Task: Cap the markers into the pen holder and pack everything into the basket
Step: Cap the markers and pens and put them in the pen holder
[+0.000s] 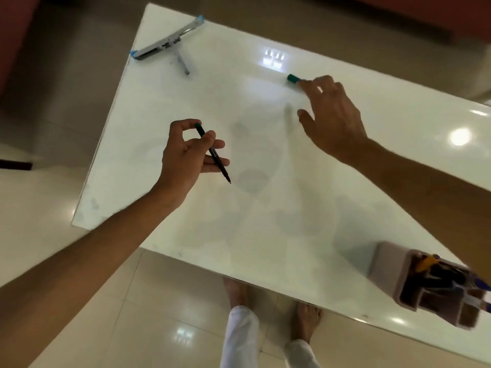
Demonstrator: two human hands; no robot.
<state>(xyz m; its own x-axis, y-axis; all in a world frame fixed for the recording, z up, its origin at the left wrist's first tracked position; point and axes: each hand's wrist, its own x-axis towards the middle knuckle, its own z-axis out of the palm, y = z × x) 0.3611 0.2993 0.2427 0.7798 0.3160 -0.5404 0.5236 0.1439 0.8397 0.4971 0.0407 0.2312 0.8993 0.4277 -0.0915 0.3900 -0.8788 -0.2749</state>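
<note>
- Plainly, we held an uncapped dark marker in our left hand, pinched between thumb and curled fingers above the worktop; its long axis ran diagonally, the green back end up by the thumb, the bare tip pointing down and to the right, toward the near side.
- Our right hand reached out over the far part of the worktop, its fingers spread and relaxed, fingertips just touching a small green cap that lay flat on the surface; we could not tell whether they had closed on it.
- We saw a white, glossy worktop that mirrored ceiling lights, with pale shiny floor tiles around it and a reddish wall beyond.
- At the near right corner stood a pinkish pen holder with several compartments, holding blue, yellow and dark pens; it looked blurred.
- At the far left corner lay a grey, blue-ended device on a small stand, well apart from both hands.
- Beneath the worktop's near edge we saw bare feet and white trouser legs.
- Nothing lay between marker and cap.
</note>
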